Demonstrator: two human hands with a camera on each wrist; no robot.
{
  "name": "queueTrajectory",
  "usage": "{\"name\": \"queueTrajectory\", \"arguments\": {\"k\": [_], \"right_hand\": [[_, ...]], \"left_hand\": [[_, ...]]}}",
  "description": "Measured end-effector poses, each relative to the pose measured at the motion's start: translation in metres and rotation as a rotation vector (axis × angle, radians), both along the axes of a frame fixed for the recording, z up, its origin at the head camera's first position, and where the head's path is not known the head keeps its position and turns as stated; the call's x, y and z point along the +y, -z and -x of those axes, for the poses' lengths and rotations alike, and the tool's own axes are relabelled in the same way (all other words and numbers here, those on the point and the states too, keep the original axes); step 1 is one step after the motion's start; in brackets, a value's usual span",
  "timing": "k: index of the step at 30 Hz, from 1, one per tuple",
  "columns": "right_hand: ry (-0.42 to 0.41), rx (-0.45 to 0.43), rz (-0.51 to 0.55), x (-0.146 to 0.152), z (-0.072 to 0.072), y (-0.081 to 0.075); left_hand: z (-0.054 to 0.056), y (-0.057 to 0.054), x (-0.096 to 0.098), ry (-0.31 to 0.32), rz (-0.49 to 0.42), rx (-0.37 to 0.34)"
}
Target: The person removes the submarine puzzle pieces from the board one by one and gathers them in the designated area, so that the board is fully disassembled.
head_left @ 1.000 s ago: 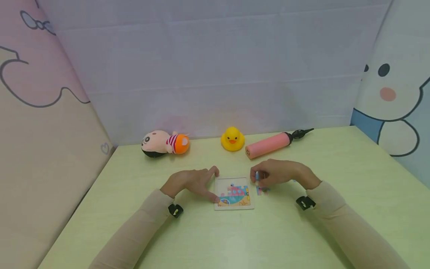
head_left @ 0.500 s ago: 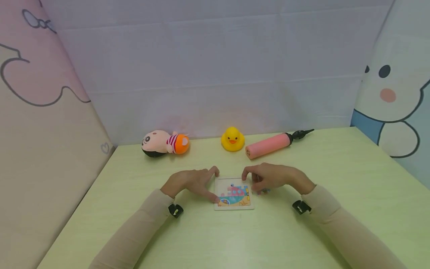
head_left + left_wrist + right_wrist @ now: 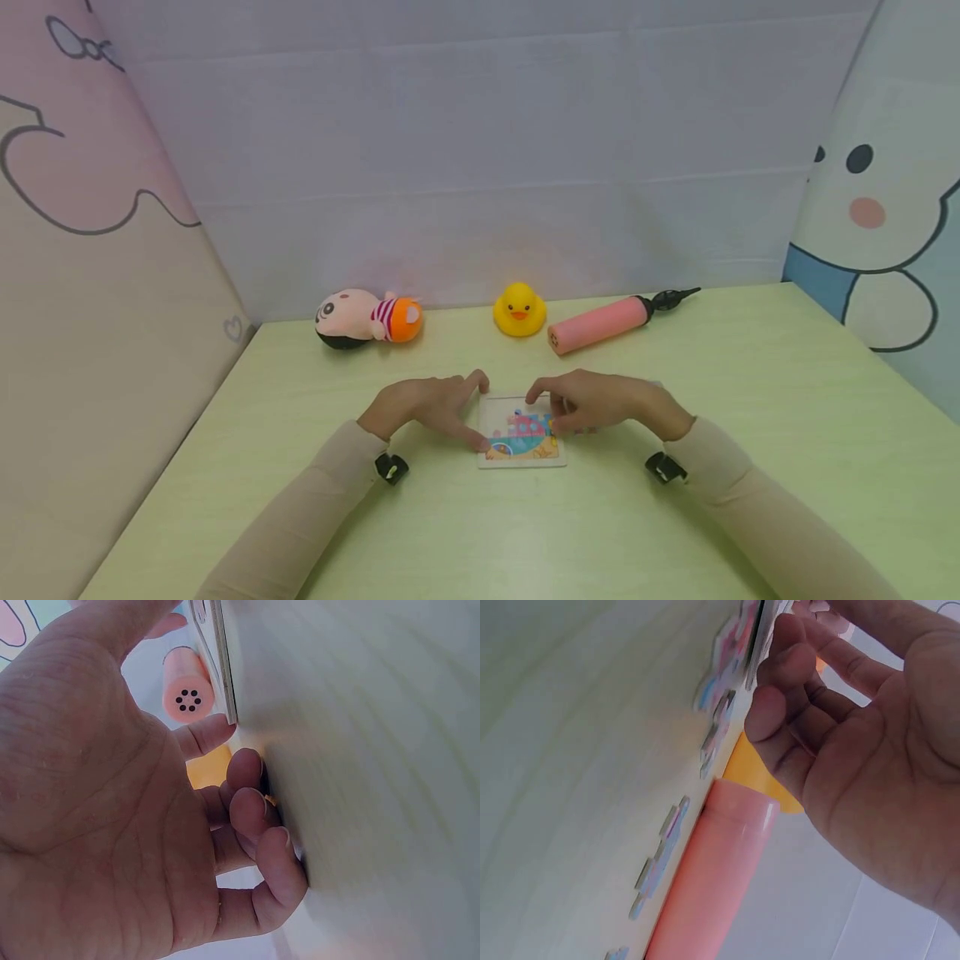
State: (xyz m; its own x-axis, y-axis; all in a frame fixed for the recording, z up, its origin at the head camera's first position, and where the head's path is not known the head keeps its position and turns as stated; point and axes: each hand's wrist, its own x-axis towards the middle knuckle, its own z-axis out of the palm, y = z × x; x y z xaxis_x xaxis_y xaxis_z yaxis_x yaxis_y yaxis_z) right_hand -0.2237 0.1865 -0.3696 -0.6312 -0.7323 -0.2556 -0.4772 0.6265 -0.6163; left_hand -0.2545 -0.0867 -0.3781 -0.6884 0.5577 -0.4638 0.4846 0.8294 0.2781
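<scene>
The jigsaw board (image 3: 522, 464) lies flat, a square tray with a pale rim, partly filled with a pink and teal submarine picture. At its left edge my left hand (image 3: 431, 406) holds the board, thumb on the near-left part and index finger at the far-left corner. My right hand (image 3: 600, 400) is over the board's right side, fingers bent and thumb by the right rim. The puzzle piece in its fingers is hidden now. Loose puzzle pieces (image 3: 718, 733) lie on the table beside the board, under and beyond the right hand.
Along the back lie a doll (image 3: 367, 320) in an orange and striped outfit, a yellow rubber duck (image 3: 519, 311) and a pink hand pump (image 3: 600, 325) with a black nozzle. Cloth-covered walls enclose the pale table (image 3: 480, 533) at the back and sides.
My right hand has moved left from the loose pieces to the board's right side, bringing a puzzle piece that showed earlier between its fingers. The left hand has stayed still.
</scene>
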Motion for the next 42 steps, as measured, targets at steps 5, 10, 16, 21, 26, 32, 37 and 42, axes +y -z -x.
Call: {"name": "queueTrajectory", "arguments": {"k": [5,10,16,21,26,32,37,42], "right_hand": [[-0.034,0.047,0.006,-0.004,-0.001,0.002],[-0.061,0.078,-0.006,-0.006,-0.002,0.006],[-0.078,0.08,0.002,-0.009,-0.003,0.008],[-0.091,0.086,0.021,-0.011,-0.004,0.009],[-0.072,0.075,0.01,-0.013,-0.005,0.01],[-0.07,0.091,-0.01,-0.016,-0.005,0.01],[-0.051,0.079,-0.021,-0.017,-0.004,0.01],[-0.027,0.059,-0.035,-0.018,-0.004,0.009]], "left_hand": [[0.0,0.001,0.0,0.003,-0.007,-0.006],[0.001,0.002,-0.001,0.004,-0.009,-0.007],[0.001,0.003,-0.001,0.005,-0.011,-0.002],[0.001,0.002,0.0,0.01,-0.009,0.007],[0.0,0.001,0.0,0.011,-0.007,0.009],[0.0,0.001,0.0,0.008,-0.009,0.004],[0.0,0.0,0.0,0.004,-0.002,0.006],[0.001,0.0,-0.001,0.002,-0.003,0.005]]}}
